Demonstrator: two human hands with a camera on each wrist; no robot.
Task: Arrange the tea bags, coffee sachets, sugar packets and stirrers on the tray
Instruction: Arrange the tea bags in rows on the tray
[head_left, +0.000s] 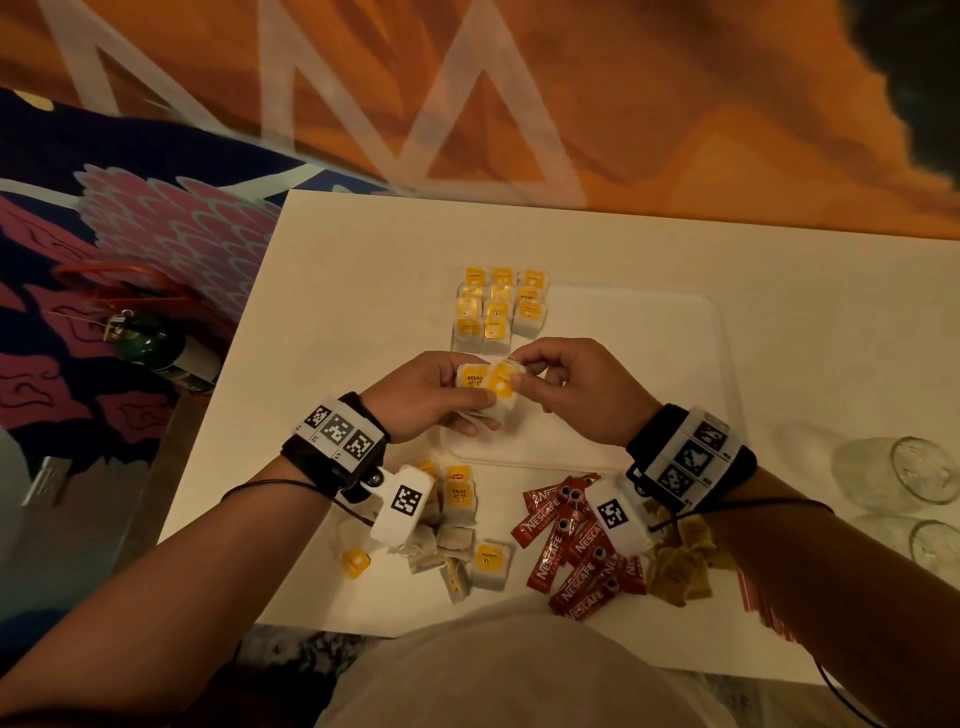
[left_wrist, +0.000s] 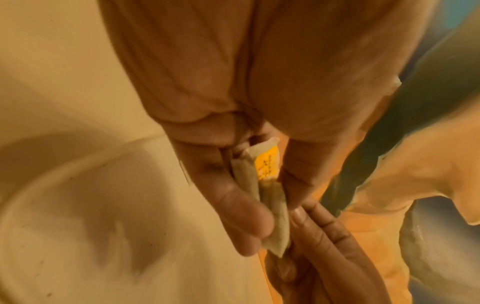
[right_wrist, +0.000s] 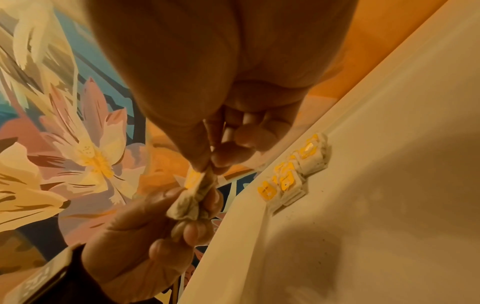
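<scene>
My left hand (head_left: 441, 392) holds a small stack of tea bags (head_left: 485, 387) with yellow tags above the near left part of the white tray (head_left: 649, 322). My right hand (head_left: 540, 374) pinches the top tea bag of that stack by its edge. In the left wrist view the held tea bags (left_wrist: 267, 185) sit between thumb and fingers; in the right wrist view the same tea bags (right_wrist: 194, 197) hang between both hands. Several tea bags (head_left: 498, 306) lie in neat rows at the tray's far left corner, also seen as tea bag rows (right_wrist: 293, 174).
On the white table (head_left: 363, 291), near me, lie loose tea bags (head_left: 457, 535), red coffee sachets (head_left: 576, 551), brown sugar packets (head_left: 680, 566) and red stirrers (head_left: 763, 603). Glasses (head_left: 904, 473) stand at the right edge. A green bottle (head_left: 156, 348) lies left of the table.
</scene>
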